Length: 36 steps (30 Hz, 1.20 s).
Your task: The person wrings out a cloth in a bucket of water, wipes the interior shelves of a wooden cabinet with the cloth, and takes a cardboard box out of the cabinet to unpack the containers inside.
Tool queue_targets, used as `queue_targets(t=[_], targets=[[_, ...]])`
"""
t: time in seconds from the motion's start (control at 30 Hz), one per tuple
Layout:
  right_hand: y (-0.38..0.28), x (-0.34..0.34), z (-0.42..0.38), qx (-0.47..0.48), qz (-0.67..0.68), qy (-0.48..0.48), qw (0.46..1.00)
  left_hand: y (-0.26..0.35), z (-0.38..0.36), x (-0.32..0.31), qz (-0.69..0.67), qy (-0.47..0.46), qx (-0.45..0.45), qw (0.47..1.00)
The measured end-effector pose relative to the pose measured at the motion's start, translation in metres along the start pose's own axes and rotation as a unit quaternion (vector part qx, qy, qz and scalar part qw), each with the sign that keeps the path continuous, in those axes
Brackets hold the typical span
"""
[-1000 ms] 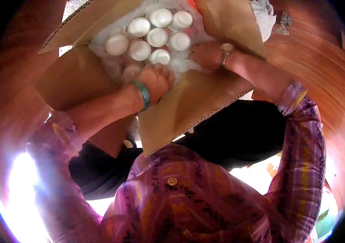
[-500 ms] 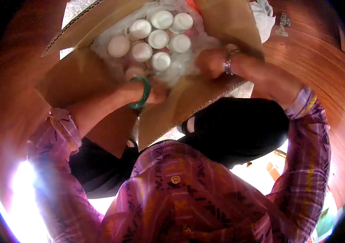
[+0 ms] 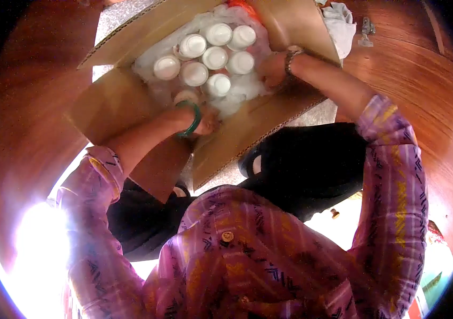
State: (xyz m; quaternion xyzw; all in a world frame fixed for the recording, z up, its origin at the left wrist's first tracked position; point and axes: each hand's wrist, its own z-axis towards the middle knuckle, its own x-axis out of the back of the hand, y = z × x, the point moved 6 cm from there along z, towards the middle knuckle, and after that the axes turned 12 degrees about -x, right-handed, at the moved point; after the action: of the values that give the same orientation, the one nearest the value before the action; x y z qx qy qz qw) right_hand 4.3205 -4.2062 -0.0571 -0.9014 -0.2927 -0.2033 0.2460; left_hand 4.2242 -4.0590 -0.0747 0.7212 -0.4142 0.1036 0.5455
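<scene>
Since the earlier frame, both hands sit deeper and higher in the box (image 3: pixel 115 101), and the view has shifted right. Reddish wood panels curve around both sides; speckled grey floor (image 3: pixel 117 16) shows above the flaps. No writing is legible on box or jars. White-lidded jars (image 3: pixel 205 56) stand clustered in white wrap (image 3: pixel 237 87) inside the box. Left hand (image 3: pixel 205 121), with a green bangle (image 3: pixel 193 119), presses into the wrap just below the jars; whether its grip is closed cannot be told. Right hand (image 3: pixel 271 69), wearing a watch (image 3: pixel 290 54), grips the wrap beside the jars. A white cloth (image 3: pixel 341 24) lies beyond the right flap.
</scene>
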Motion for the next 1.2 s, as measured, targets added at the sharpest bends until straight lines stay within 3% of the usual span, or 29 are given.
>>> queue_targets(t=[0.07,0.13,0.2,0.23,0.27,0.3,0.33,0.4,0.43,0.47,0.5,0.53,0.57,0.6,0.63,0.67,0.73,0.8,0.83,0.87,0.93,1.0,1.1,1.2], targets=[[-0.008,0.018,-0.006,-0.096,-0.077,-0.104,0.987,0.023,-0.023,0.038,0.035,-0.156,0.026,0.987],[-0.012,0.041,-0.021,-0.078,-0.085,-0.079,0.99,0.03,-0.031,0.053,0.053,-0.23,0.038,0.971],[-0.013,0.05,-0.02,-0.063,-0.093,-0.048,0.993,0.011,-0.039,0.072,-0.167,-0.018,0.222,0.96],[0.0,0.051,-0.014,-0.13,-0.013,-0.039,0.991,0.01,-0.041,0.065,-0.165,-0.02,0.226,0.96],[0.008,0.055,-0.014,-0.195,0.068,-0.033,0.978,0.01,-0.044,0.077,-0.027,0.143,0.216,0.965],[0.012,0.06,-0.013,-0.21,0.04,-0.043,0.976,0.019,-0.051,0.087,0.111,0.301,0.195,0.927],[0.016,0.057,-0.015,-0.212,0.04,-0.041,0.976,0.021,-0.05,0.083,0.115,0.301,0.194,0.927],[0.026,0.06,-0.01,-0.157,-0.057,0.067,0.984,0.008,-0.049,0.068,0.097,0.158,0.281,0.942],[0.019,0.061,-0.017,-0.118,-0.019,0.049,0.992,0.016,-0.049,0.07,0.159,0.184,0.283,0.928],[0.013,0.068,-0.022,-0.103,-0.002,0.044,0.994,0.012,-0.046,0.065,0.177,0.148,0.26,0.937],[0.007,0.074,-0.026,-0.087,0.016,0.039,0.995,-0.001,-0.038,0.06,0.086,0.142,0.232,0.958],[0.001,0.08,-0.03,-0.072,0.033,0.033,0.996,0.012,-0.042,0.087,0.076,0.125,0.249,0.958],[-0.013,0.102,-0.051,-0.035,0.055,0.059,0.996,0.029,-0.051,0.119,0.0,0.304,0.145,0.942],[-0.019,0.112,-0.061,0.071,0.181,0.018,0.981,0.05,-0.052,0.142,0.142,0.302,0.059,0.941],[-0.021,0.128,-0.078,0.063,0.248,0.016,0.967,0.072,-0.061,0.174,0.153,0.395,-0.029,0.906],[-0.029,0.16,-0.124,0.049,0.346,-0.009,0.937,0.087,-0.07,0.205,0.164,0.424,-0.028,0.89],[-0.022,0.189,-0.168,0.139,0.446,0.098,0.879,0.114,-0.097,0.25,0.183,0.483,-0.046,0.855],[0.006,0.22,-0.215,0.103,0.509,0.267,0.812,0.114,-0.131,0.288,0.286,0.56,-0.041,0.777],[0.026,0.231,-0.239,0.101,0.542,0.4,0.732,0.114,-0.15,0.315,0.338,0.579,-0.01,0.742],[0.046,0.236,-0.263,0.026,0.517,0.519,0.68,0.118,-0.167,0.342,0.389,0.596,0.021,0.702],[0.068,0.239,-0.306,0.039,0.55,0.626,0.551,0.117,-0.195,0.39,0.42,0.613,0.096,0.662],[0.093,0.242,-0.341,-0.004,0.489,0.728,0.482,0.094,-0.213,0.421,0.424,0.605,0.166,0.653],[0.147,0.242,-0.383,-0.161,0.372,0.809,0.425,0.041,-0.231,0.454,0.463,0.555,0.291,0.627],[0.199,0.227,-0.42,-0.297,0.156,0.866,0.372,0.004,-0.244,0.458,0.433,0.582,0.338,0.599]])
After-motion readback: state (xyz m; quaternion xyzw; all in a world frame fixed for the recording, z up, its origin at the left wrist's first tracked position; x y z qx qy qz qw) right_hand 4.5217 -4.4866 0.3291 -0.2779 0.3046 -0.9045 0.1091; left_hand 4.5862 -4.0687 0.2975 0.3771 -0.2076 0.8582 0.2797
